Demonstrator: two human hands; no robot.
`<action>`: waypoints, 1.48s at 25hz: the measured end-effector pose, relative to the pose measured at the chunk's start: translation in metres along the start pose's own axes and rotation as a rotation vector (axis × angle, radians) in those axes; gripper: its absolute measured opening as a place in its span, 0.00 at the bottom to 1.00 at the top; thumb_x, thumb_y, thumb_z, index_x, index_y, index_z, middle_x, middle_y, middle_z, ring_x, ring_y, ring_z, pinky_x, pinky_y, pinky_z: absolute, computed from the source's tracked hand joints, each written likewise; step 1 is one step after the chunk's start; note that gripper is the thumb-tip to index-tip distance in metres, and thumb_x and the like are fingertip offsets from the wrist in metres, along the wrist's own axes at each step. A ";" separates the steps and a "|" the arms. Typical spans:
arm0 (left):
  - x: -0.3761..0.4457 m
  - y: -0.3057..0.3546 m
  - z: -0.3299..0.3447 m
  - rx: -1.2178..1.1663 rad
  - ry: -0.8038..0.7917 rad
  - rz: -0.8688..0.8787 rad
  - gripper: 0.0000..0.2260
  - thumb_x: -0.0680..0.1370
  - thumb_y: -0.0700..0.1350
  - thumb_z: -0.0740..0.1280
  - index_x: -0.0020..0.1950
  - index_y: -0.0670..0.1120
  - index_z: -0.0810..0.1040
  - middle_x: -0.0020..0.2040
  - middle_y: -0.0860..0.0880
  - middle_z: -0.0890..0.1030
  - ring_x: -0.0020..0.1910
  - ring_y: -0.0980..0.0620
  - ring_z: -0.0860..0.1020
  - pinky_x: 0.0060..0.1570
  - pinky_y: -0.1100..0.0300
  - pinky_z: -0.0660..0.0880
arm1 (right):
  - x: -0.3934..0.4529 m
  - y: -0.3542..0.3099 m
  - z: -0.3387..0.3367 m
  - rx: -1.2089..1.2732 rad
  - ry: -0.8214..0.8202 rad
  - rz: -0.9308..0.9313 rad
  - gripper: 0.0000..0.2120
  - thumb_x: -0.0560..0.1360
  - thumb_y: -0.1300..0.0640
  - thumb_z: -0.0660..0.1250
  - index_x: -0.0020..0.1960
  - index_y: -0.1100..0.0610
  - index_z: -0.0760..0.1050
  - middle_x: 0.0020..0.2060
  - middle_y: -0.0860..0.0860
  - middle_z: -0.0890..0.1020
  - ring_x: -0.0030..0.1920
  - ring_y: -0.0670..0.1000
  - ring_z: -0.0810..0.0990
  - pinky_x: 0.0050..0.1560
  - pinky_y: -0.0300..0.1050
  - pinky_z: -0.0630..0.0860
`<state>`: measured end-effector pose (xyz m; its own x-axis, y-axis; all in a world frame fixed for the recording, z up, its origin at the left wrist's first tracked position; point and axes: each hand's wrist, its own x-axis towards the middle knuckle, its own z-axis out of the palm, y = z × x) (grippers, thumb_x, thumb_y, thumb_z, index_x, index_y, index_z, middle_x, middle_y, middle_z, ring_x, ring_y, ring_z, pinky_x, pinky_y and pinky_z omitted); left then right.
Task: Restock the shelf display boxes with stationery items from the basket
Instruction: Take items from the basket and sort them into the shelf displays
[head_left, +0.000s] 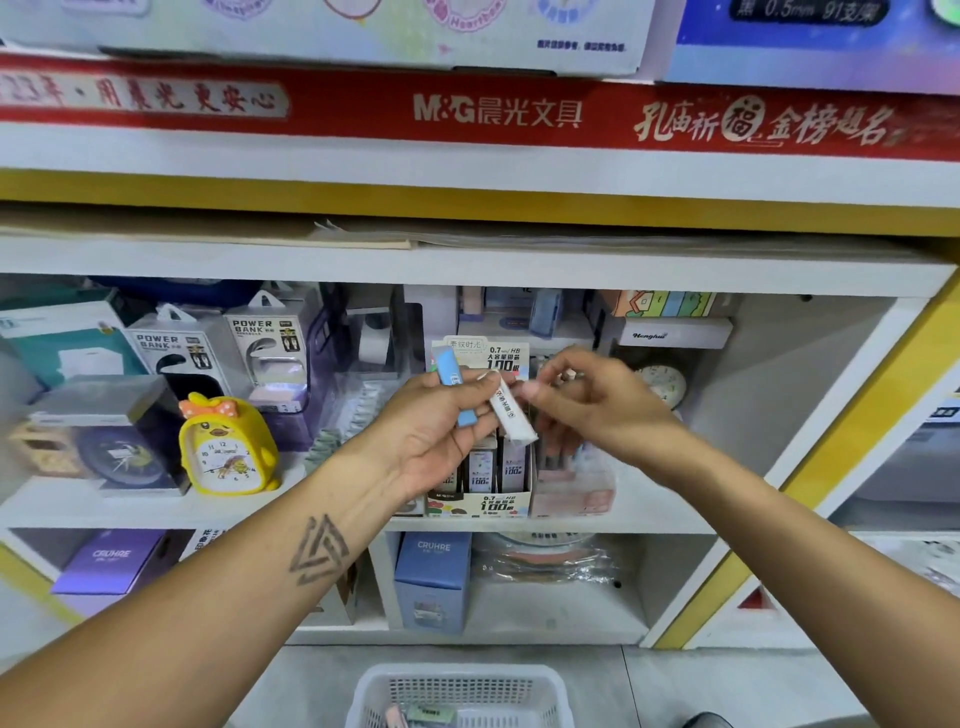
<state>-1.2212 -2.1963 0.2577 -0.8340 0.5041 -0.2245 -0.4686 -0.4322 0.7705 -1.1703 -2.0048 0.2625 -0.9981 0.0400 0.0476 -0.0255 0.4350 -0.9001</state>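
In the centre of the frame, the left hand (441, 436) is gripping a blue flat lead case (451, 378) while the right hand (587, 400) is pinching a white slim lead case (511, 410), probably to sort them above the open cardboard display box (480, 501); the white plastic basket (460, 693) is at the bottom.

One head camera, close to the shelf (467, 260), facing forward and down over both arms.

A slim blue case (451, 382) and a white one (511, 413) tilt above the open lead display box (480, 501) on the middle shelf, mid-scene, packs upright inside. The white mesh basket (460, 693) sits near, on the floor, holding a few items.
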 end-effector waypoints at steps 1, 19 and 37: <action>0.000 0.001 -0.001 -0.017 0.006 0.011 0.13 0.78 0.32 0.66 0.62 0.29 0.75 0.57 0.33 0.82 0.55 0.41 0.83 0.49 0.55 0.82 | 0.000 -0.003 0.007 0.170 -0.087 0.053 0.15 0.75 0.53 0.74 0.55 0.58 0.72 0.40 0.59 0.86 0.39 0.61 0.86 0.37 0.50 0.82; -0.025 0.069 -0.077 0.421 0.499 0.114 0.07 0.81 0.43 0.65 0.46 0.42 0.79 0.32 0.48 0.73 0.24 0.54 0.64 0.20 0.68 0.55 | 0.040 -0.032 0.070 0.102 -0.075 -0.136 0.11 0.74 0.65 0.73 0.55 0.55 0.84 0.47 0.53 0.85 0.43 0.55 0.86 0.41 0.41 0.82; -0.055 0.092 -0.113 0.563 0.439 -0.075 0.07 0.77 0.49 0.64 0.44 0.46 0.74 0.31 0.50 0.70 0.24 0.54 0.62 0.23 0.65 0.54 | 0.063 -0.047 0.112 -0.228 -0.072 -0.264 0.09 0.74 0.61 0.75 0.47 0.46 0.86 0.39 0.47 0.86 0.39 0.52 0.83 0.41 0.43 0.80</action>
<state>-1.2519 -2.3482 0.2737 -0.9010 0.1191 -0.4172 -0.4067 0.1033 0.9077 -1.2386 -2.1235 0.2597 -0.9605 -0.1605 0.2275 -0.2777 0.6121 -0.7404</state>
